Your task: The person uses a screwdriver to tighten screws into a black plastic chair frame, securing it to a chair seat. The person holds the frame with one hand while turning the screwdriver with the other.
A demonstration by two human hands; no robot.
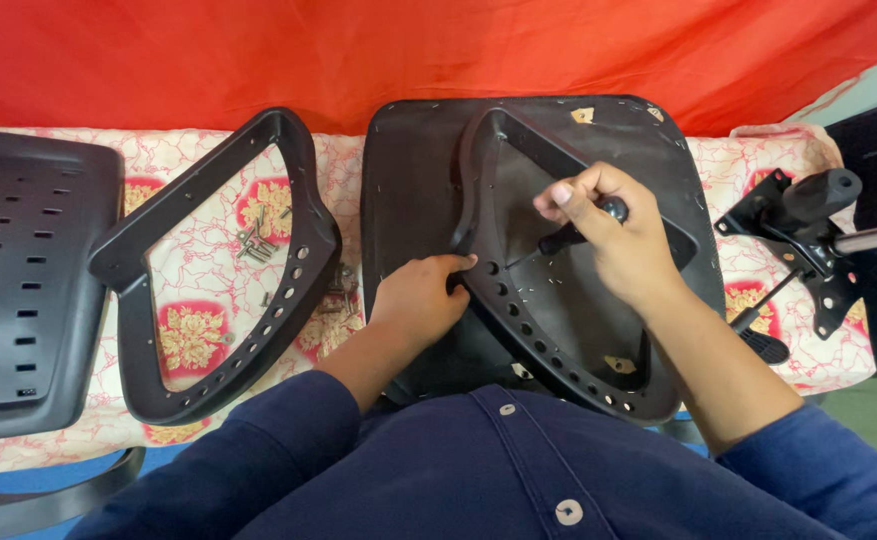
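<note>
Right hand [613,232] grips a screwdriver [578,232] on the armrest [543,340] that left hand [416,300] clasps; second armrest [228,270] at nine o'clock lies unmounted.

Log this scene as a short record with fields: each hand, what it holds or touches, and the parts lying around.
left hand: grips the edge of the armrest frame lying on the seat base
right hand: closed around a black-handled screwdriver, tip down inside the frame
second armrest frame: lies loose to the left on the patterned cloth
screws: small pile inside the second frame
backrest panel: far left
chair mechanism: right, with lever
backdrop: red fabric
</note>
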